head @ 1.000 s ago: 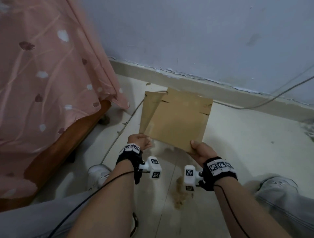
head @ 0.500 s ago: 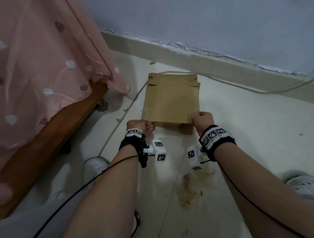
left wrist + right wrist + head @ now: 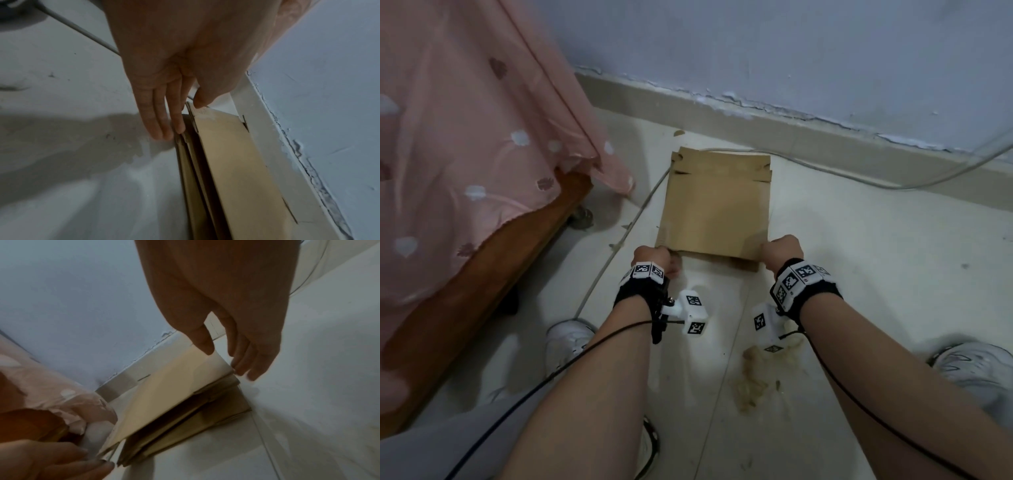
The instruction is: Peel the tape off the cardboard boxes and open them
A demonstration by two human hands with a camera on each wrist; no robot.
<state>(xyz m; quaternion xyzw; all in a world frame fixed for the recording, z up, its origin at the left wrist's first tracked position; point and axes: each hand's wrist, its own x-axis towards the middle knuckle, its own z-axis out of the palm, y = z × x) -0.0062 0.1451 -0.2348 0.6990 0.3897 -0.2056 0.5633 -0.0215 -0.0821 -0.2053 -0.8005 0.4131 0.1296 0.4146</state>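
A flattened cardboard box lies on a pale tiled floor, its far end near the skirting of a blue-grey wall, and a person bends over it with a hand at each near corner. The left hand pinches the near left corner, thumb on top and straight fingers along the edge, while the right hand holds the near right corner loosely, thumb above and fingers at the side. A pink bedsheet hangs to the left, a thin cable runs past the box, and brown scraps lie near the wrists.
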